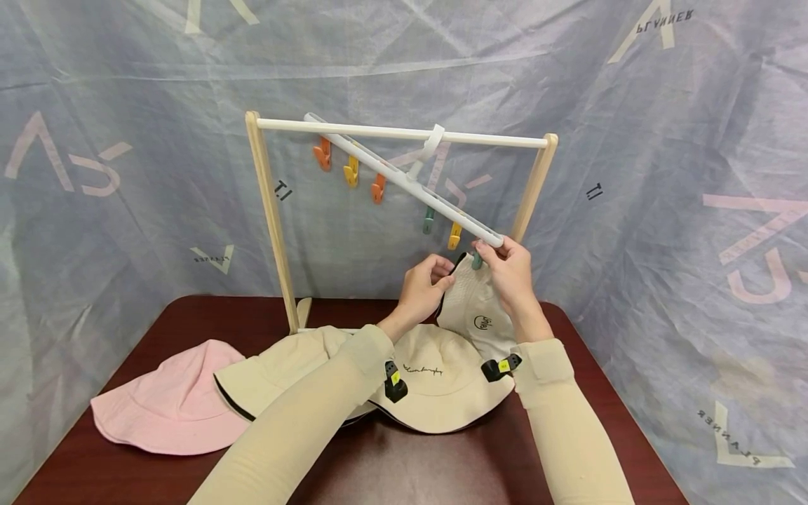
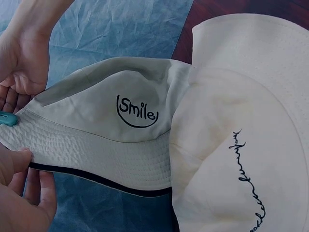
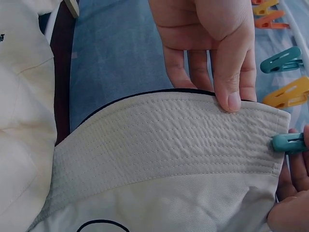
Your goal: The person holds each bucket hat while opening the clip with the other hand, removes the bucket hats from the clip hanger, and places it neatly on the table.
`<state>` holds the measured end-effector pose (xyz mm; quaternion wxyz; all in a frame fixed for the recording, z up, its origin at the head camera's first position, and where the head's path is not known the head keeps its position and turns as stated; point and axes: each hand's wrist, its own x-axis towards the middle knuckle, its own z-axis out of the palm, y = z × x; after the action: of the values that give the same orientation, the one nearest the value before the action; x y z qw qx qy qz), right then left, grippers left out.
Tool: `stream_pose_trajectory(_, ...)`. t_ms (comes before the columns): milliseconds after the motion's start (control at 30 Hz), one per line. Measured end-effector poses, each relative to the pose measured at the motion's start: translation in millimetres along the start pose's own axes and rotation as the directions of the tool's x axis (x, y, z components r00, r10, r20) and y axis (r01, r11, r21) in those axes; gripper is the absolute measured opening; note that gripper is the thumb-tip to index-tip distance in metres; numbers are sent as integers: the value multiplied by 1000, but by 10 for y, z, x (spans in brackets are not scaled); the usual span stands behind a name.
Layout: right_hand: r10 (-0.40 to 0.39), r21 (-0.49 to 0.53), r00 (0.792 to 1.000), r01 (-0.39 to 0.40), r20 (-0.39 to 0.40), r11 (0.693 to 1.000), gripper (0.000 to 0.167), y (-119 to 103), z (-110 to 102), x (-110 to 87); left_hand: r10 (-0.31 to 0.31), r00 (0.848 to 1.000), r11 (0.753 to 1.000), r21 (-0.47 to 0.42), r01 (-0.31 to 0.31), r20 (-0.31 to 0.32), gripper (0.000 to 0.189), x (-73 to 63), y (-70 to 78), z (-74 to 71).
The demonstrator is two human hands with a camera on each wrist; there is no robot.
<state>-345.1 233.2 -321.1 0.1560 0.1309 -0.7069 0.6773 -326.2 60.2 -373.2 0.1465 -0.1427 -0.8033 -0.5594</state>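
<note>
A white bucket hat [image 2: 96, 104] with a "Smile" print and dark brim edging hangs by its brim corner from a teal clip [image 3: 287, 143]. That clip sits at the low end of a tilted white hanger [image 1: 410, 184]. My left hand [image 1: 424, 284] pinches the brim between thumb and fingers, as the right wrist view shows. At the hanger's low end, my right hand [image 1: 513, 275] pinches the teal clip; part of its grip is hidden. The hat's lower part rests against a cream bucket hat [image 1: 429, 393] with black script.
The hanger hooks over the white rod [image 1: 353, 130] of a wooden-legged rack [image 1: 271, 217]. Other clips hang along it, including an orange clip [image 1: 322, 154] and a yellow clip [image 1: 454, 236]. Another cream hat [image 1: 284, 368] and a pink hat [image 1: 177, 400] lie leftward on the dark red table [image 1: 208, 315].
</note>
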Motion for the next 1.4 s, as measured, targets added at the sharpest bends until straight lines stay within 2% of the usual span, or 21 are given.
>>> stream_pose_trajectory(1000,23,19,1000,-22,-16,1000,21,-22,-25,9,7,1000,1000,-14,-6,5,15,-37,-29,-39)
stream_pose_trajectory(1400,22,21,1000,-22,1,1000,27,-69,-55,11,-1,1000,1000,-12,1,16,16,-37,-68,-42)
